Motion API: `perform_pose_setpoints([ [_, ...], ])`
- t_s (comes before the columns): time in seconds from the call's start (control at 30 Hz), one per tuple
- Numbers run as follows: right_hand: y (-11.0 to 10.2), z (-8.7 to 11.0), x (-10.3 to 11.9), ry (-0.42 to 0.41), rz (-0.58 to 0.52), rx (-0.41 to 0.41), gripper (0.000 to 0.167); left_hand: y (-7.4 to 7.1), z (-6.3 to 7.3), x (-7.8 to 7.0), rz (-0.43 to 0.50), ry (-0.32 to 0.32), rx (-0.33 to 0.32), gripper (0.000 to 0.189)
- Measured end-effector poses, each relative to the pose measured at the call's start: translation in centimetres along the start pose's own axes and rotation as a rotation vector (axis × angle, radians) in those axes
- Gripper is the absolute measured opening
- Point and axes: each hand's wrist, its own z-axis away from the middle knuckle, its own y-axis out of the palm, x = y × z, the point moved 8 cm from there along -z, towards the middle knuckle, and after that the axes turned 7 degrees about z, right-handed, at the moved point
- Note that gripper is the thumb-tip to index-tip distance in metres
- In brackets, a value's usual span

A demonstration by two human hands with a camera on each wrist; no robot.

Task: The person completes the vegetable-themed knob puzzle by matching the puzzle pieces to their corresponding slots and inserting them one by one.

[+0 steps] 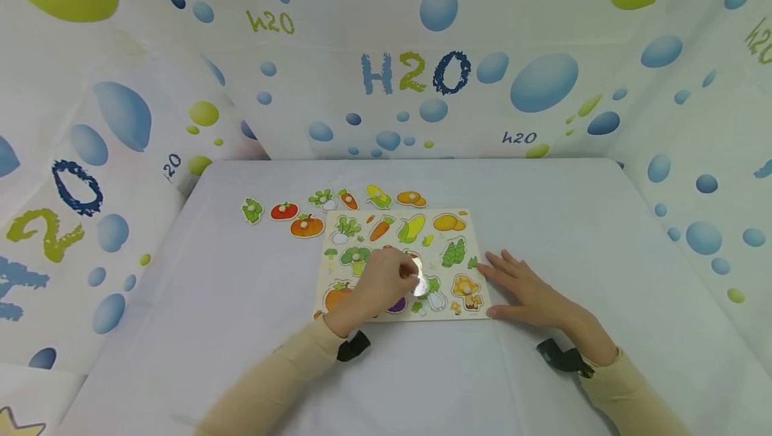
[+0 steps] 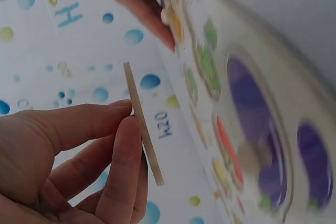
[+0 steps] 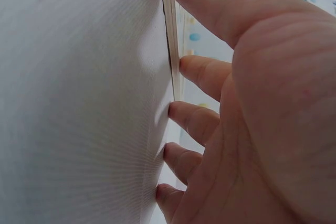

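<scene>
My left hand (image 1: 386, 278) is over the middle of a pale wooden vegetable puzzle board (image 1: 398, 316). Between thumb and fingers it pinches a thin wooden puzzle piece (image 2: 143, 124), seen edge-on in the left wrist view and tilted above the board; its picture does not show. An eggplant piece (image 2: 239, 93) with a round knob lies on the board nearby. My right hand (image 1: 533, 292) has its fingers spread at the board's right side, thumb and index fingertip touching the board edge (image 3: 171, 35) while the other fingertips rest on the cloth.
Loose knobbed pieces lie behind and left of the board: a green vegetable (image 1: 252, 210), tomato (image 1: 280, 212), pumpkin (image 1: 313, 227), radish (image 1: 319, 197), carrot (image 1: 348, 202), corn (image 1: 378, 196) and potato (image 1: 416, 201). A white cloth (image 1: 603, 222) covers the table; printed curtains (image 1: 313, 54) surround it.
</scene>
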Motion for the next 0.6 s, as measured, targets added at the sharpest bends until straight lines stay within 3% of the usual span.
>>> perform_pose_setpoints([
  [0.23, 0.1, 0.0, 0.0, -0.012, 0.0, -0.008, 0.081, 3.3, -0.3, -0.7, -0.083, 0.061, 0.058, 0.007],
  [0.43, 0.1, 0.0, -0.1, -0.008, 0.003, -0.006, 0.08, 4.9, -0.5, -0.4, -0.045, 0.008, 0.105, 0.006],
  [0.6, 0.0, 0.0, -0.1, -0.011, -0.001, -0.006, 0.08, 5.2, -0.6, -0.3, -0.04, -0.012, 0.105, 0.01],
])
